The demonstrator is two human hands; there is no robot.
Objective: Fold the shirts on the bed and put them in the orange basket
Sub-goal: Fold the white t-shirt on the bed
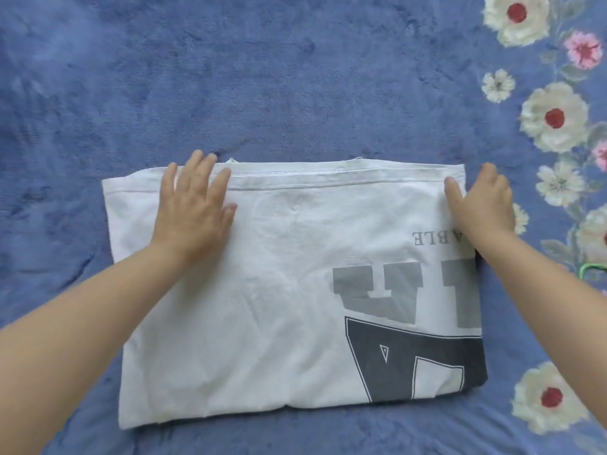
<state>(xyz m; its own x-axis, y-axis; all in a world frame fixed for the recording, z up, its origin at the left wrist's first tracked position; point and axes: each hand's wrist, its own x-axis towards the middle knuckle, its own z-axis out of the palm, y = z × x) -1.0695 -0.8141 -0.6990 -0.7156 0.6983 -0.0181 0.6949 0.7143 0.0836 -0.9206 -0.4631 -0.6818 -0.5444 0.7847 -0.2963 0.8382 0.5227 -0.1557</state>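
Observation:
A white shirt (269,290) with grey and dark block letters lies folded into a wide rectangle on the blue bed cover (262,77). My left hand (193,208) lies flat on its far left part, fingers straight and spread, reaching the far hem. My right hand (483,201) rests at the far right corner of the shirt; its fingers bend down over the right edge and their tips are hidden. No orange basket is in view.
The bed cover has a band of white, red and pink flowers (555,116) down its right side. A small green object (591,269) peeks in at the right edge, next to my right forearm.

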